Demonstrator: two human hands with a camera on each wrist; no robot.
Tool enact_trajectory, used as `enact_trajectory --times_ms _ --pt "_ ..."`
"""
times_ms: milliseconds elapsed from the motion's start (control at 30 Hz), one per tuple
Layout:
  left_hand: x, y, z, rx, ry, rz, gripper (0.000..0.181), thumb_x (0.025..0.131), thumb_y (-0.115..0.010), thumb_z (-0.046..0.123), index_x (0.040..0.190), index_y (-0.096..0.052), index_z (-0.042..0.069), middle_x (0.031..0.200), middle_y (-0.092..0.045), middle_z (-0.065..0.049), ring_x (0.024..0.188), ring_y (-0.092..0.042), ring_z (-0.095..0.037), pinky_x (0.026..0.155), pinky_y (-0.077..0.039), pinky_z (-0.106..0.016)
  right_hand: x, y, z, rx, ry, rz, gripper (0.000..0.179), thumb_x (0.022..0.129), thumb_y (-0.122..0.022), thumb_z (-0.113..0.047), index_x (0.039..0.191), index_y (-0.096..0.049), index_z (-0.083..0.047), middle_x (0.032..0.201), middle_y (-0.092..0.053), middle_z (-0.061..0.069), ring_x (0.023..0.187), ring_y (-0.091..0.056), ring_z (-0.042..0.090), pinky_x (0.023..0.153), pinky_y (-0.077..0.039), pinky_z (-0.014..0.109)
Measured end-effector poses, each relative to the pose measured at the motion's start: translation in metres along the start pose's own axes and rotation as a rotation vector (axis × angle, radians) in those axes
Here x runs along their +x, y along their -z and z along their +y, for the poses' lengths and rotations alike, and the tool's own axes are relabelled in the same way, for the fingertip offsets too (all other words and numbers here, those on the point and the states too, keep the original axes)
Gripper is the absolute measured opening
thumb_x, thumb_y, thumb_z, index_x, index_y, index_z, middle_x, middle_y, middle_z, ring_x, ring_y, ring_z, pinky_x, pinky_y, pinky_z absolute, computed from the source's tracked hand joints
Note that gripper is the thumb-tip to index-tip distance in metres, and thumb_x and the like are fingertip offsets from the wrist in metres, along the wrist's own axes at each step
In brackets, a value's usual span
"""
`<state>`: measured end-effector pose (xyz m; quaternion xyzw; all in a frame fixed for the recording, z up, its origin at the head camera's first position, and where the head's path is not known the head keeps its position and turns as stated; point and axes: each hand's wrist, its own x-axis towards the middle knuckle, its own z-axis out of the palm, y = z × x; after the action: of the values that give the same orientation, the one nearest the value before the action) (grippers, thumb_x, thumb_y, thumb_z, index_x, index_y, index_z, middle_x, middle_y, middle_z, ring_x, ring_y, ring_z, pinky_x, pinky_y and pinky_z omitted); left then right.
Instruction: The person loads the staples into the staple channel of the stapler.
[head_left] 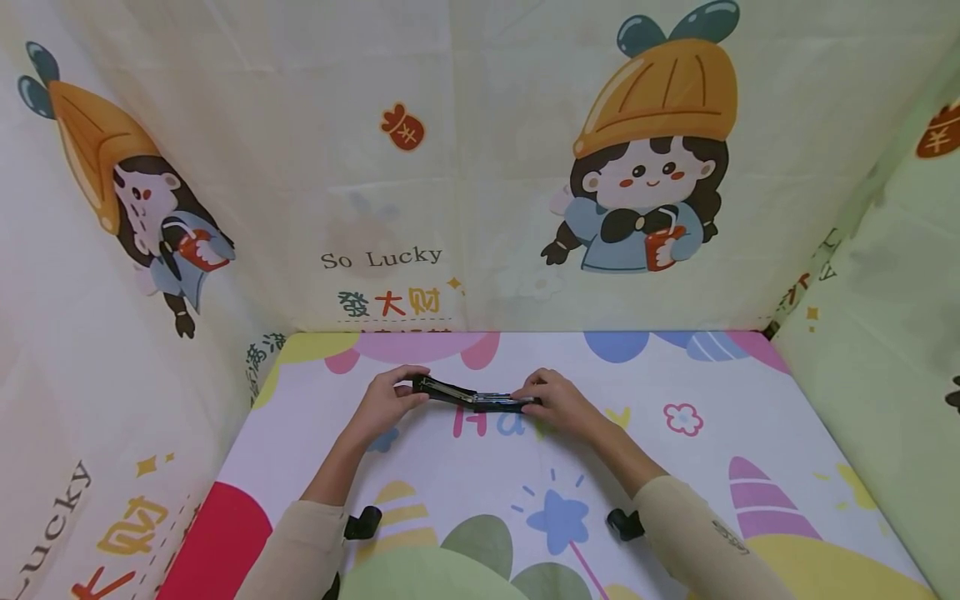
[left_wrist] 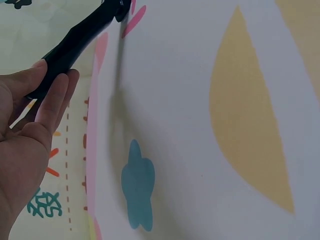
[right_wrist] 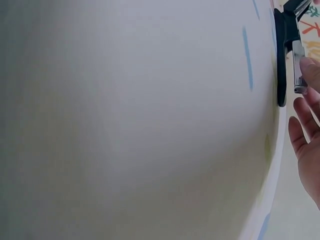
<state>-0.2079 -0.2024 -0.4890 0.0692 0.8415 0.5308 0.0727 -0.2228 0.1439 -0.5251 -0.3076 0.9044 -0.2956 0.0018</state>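
Observation:
A black stapler (head_left: 476,402) lies spread wide at its hinge, held over the table by both hands. My left hand (head_left: 393,398) grips the far left end of its dark top arm (left_wrist: 75,47), thumb on one side and fingers on the other. My right hand (head_left: 558,400) is at the right end. In the right wrist view the thumb presses on the silver magazine (right_wrist: 299,65), which stands a little apart from the black base (right_wrist: 281,62). Whether staples lie inside cannot be made out.
The table (head_left: 630,450) wears a white cover printed with coloured shapes and letters. Cream cloth walls (head_left: 495,208) with cartoon prints rise at the back and both sides. A black wrist device (head_left: 363,523) sits beside the left sleeve, another (head_left: 625,525) by the right.

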Motion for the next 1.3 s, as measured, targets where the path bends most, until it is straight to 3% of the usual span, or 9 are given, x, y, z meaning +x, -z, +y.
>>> enact_trajectory --times_ms 267,533,833,1300 --pt "0.0 0.0 -0.001 -0.005 0.001 -0.002 0.046 0.091 -0.077 0.002 0.136 -0.065 0.004 0.137 -0.061 -0.018 0.095 -0.068 -0.024 0.079 -0.058 -0.021 -0.005 0.007 0.0 0.039 -0.045 0.024 0.036 0.092 -0.08 -0.018 0.127 -0.075 -0.013 0.119 -0.069 0.007 0.11 -0.062 0.026 0.095 -0.053 0.046" --pt "0.001 0.0 0.0 0.004 0.012 -0.002 0.046 0.092 -0.077 0.003 0.136 -0.065 0.005 0.139 -0.061 -0.017 0.1 -0.069 -0.026 0.083 -0.06 -0.026 -0.007 0.01 0.007 0.08 -0.118 0.006 0.041 0.09 -0.081 -0.018 0.129 -0.072 -0.009 0.12 -0.07 0.007 0.103 -0.061 0.022 0.091 -0.052 0.042" --pt "0.002 -0.001 0.003 0.009 0.033 -0.002 0.047 0.092 -0.077 0.005 0.137 -0.065 0.006 0.141 -0.06 -0.017 0.102 -0.069 -0.027 0.086 -0.061 -0.031 -0.008 0.009 0.013 0.049 -0.172 -0.023 0.039 0.086 -0.085 -0.021 0.121 -0.074 -0.005 0.107 -0.069 0.004 0.09 -0.055 0.013 0.081 -0.049 0.032" --pt "0.002 -0.006 0.009 -0.026 -0.02 0.013 0.047 0.089 -0.08 0.005 0.135 -0.067 0.008 0.137 -0.064 -0.018 0.11 -0.07 -0.03 0.089 -0.061 -0.031 -0.006 0.005 0.013 0.057 -0.215 -0.04 0.032 0.087 -0.084 -0.016 0.114 -0.074 -0.002 0.1 -0.066 0.003 0.089 -0.06 0.013 0.08 -0.053 0.031"
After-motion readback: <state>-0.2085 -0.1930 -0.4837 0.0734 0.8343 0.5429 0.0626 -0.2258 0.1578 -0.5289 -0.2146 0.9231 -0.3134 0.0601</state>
